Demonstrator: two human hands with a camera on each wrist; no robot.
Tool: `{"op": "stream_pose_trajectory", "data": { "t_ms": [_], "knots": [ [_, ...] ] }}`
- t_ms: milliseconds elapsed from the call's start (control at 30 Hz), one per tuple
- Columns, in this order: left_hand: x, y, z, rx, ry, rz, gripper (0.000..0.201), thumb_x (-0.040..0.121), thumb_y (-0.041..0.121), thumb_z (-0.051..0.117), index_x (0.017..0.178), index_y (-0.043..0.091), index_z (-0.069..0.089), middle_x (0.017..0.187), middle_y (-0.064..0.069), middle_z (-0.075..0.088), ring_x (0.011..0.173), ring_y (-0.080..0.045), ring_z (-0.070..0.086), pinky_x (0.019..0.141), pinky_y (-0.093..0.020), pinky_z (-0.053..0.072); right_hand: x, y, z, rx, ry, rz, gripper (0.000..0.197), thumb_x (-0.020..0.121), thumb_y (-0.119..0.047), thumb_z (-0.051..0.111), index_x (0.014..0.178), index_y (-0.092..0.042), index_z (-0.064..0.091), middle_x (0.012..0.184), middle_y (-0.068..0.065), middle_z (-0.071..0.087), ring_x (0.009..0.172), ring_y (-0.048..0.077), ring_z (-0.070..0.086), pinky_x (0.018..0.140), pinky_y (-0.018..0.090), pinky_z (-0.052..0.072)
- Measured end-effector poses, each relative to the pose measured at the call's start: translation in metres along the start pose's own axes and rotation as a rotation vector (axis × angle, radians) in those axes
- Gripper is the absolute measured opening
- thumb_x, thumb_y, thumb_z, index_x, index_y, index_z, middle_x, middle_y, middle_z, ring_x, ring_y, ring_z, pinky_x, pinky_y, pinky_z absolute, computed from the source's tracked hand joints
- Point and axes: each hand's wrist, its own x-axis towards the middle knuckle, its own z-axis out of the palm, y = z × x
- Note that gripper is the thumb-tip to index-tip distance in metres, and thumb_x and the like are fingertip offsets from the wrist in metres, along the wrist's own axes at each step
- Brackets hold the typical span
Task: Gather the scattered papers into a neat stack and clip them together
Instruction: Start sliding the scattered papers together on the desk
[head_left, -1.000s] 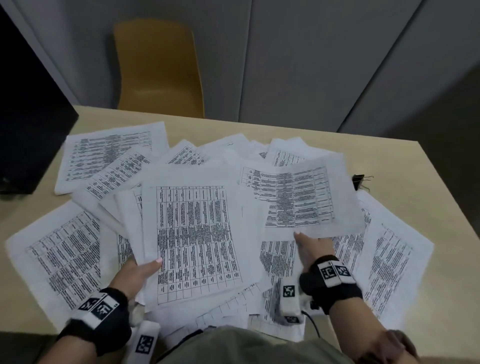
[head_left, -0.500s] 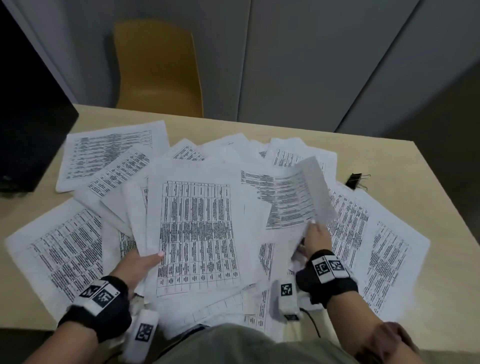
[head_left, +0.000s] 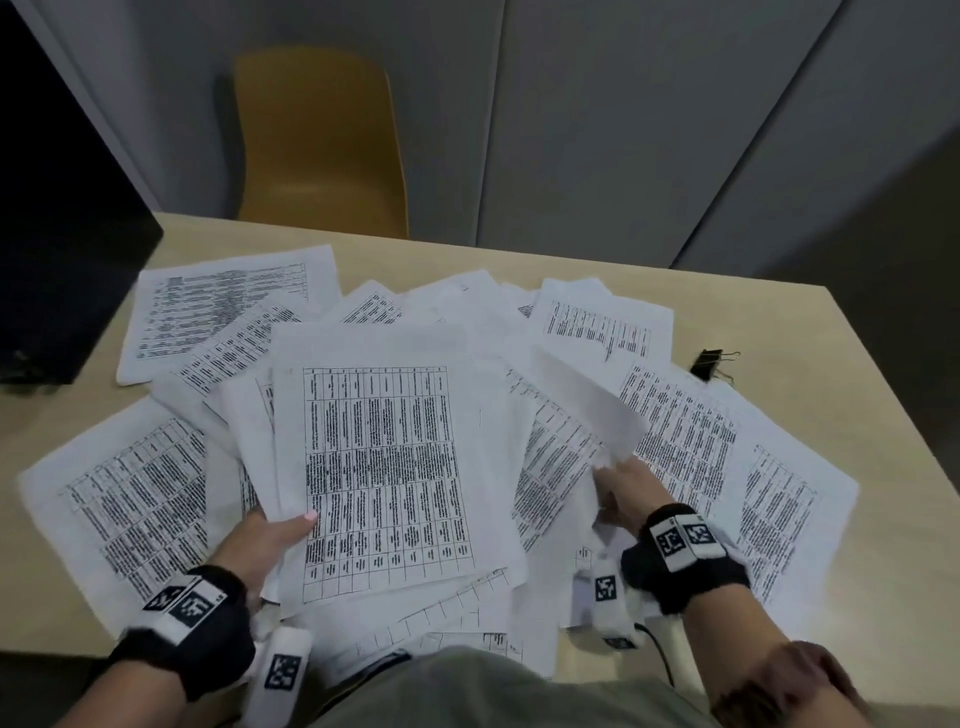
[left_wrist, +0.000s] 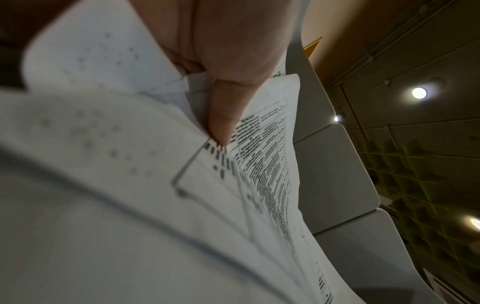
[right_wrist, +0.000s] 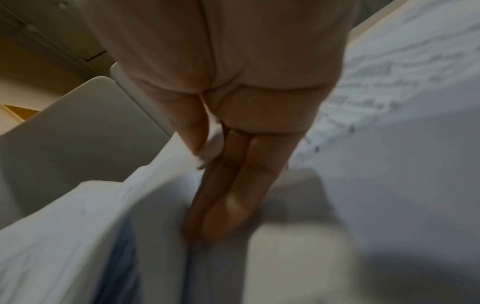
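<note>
Several printed sheets (head_left: 680, 431) lie fanned across the tan table (head_left: 789, 332). My left hand (head_left: 291, 525) grips a gathered stack (head_left: 384, 467) at its lower left, thumb on top; in the left wrist view the thumb (left_wrist: 223, 123) presses on the printed pages (left_wrist: 267, 164). My right hand (head_left: 610, 475) pinches one sheet (head_left: 582, 400), lifted and curled on edge just right of the stack. The right wrist view shows that sheet (right_wrist: 78, 205) between thumb and straight fingers (right_wrist: 233, 195). A black binder clip (head_left: 709, 361) sits on the table at the right, past the papers.
A black monitor (head_left: 62, 234) stands at the table's left edge. A yellow chair (head_left: 317, 150) faces the far side, with grey cabinet doors (head_left: 597, 130) behind. Loose sheets (head_left: 223, 306) reach the far left; others (head_left: 467, 634) hang over the near edge.
My right hand has lifted its sheet off the pile and swung it left toward the stack; it now stands curled on edge. The left hand's stack has barely moved.
</note>
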Motion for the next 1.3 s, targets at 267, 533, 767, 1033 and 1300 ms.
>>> {"op": "stream_pose_trajectory", "data": {
  "t_ms": [267, 533, 767, 1033, 1300],
  "knots": [
    [0.0, -0.001, 0.007, -0.096, -0.041, 0.0, 0.041, 0.089, 0.011, 0.059, 0.126, 0.0, 0.047, 0.121, -0.011, 0.055, 0.108, -0.024, 0.046, 0.104, -0.041, 0.03, -0.009, 0.028, 0.038, 0.183, 0.158, -0.006, 0.051, 0.076, -0.02, 0.069, 0.115, -0.008, 0.039, 0.114, 0.018, 0.054, 0.103, 0.032, 0.055, 0.091, 0.052, 0.048],
    [0.011, 0.006, -0.001, -0.056, -0.135, 0.052, 0.084, 0.044, 0.048, 0.087, 0.116, 0.014, 0.059, 0.114, -0.011, 0.067, 0.112, -0.032, 0.057, 0.104, -0.053, 0.036, -0.013, -0.004, 0.019, 0.304, -0.085, -0.124, 0.024, 0.091, 0.001, 0.046, 0.115, -0.003, 0.048, 0.091, 0.015, 0.063, 0.078, 0.03, 0.062, 0.075, 0.048, 0.052],
    [0.012, 0.006, 0.023, 0.086, -0.039, 0.13, 0.029, 0.087, 0.018, 0.061, 0.115, 0.016, 0.055, 0.118, -0.009, 0.06, 0.12, -0.03, 0.051, 0.108, -0.048, 0.033, -0.008, 0.005, 0.055, 0.191, -0.055, -0.129, 0.098, 0.064, -0.058, 0.073, 0.14, -0.015, 0.028, 0.144, 0.009, 0.038, 0.122, 0.033, 0.049, 0.096, 0.051, 0.044],
    [0.009, 0.014, 0.024, -0.039, -0.067, 0.136, 0.066, 0.078, 0.02, 0.066, 0.134, -0.001, 0.04, 0.131, -0.015, 0.052, 0.126, -0.031, 0.044, 0.109, -0.042, 0.031, -0.012, 0.006, 0.049, 0.393, -0.308, 0.056, 0.061, 0.053, -0.037, 0.081, 0.103, -0.005, 0.068, 0.096, 0.018, 0.072, 0.086, 0.033, 0.069, 0.084, 0.048, 0.053],
    [0.006, 0.023, 0.035, 0.147, 0.049, 0.21, 0.026, 0.085, 0.016, 0.065, 0.108, 0.014, 0.052, 0.101, -0.006, 0.06, 0.101, -0.024, 0.056, 0.092, -0.032, 0.042, -0.004, 0.006, 0.064, -0.051, -0.227, 0.027, 0.076, 0.056, -0.033, 0.086, 0.112, 0.004, 0.051, 0.105, 0.018, 0.065, 0.085, 0.026, 0.063, 0.082, 0.038, 0.055]
  ]
}}
